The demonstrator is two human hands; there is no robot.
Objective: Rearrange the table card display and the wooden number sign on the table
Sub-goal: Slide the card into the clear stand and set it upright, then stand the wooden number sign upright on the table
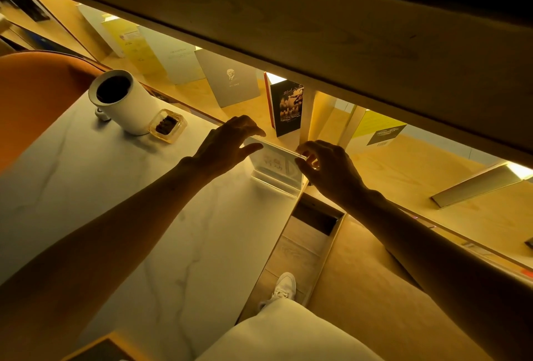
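Observation:
A clear acrylic table card display [274, 166] with a printed card inside stands upright at the far right corner of the white marble table [138, 216]. My left hand [227, 144] pinches its top left corner between thumb and fingers. My right hand [326, 167] pinches its top right corner. The display's base rests on the table. I see no wooden number sign in this view.
A white cylinder [124, 101] with a dark opening lies near the table's far left, beside a small clear tray [168, 125] of dark pieces. An orange chair back [34, 95] is at left. Behind the table a lit shelf [403, 164] holds several books and leaflets. Floor and my shoe [284, 288] show below.

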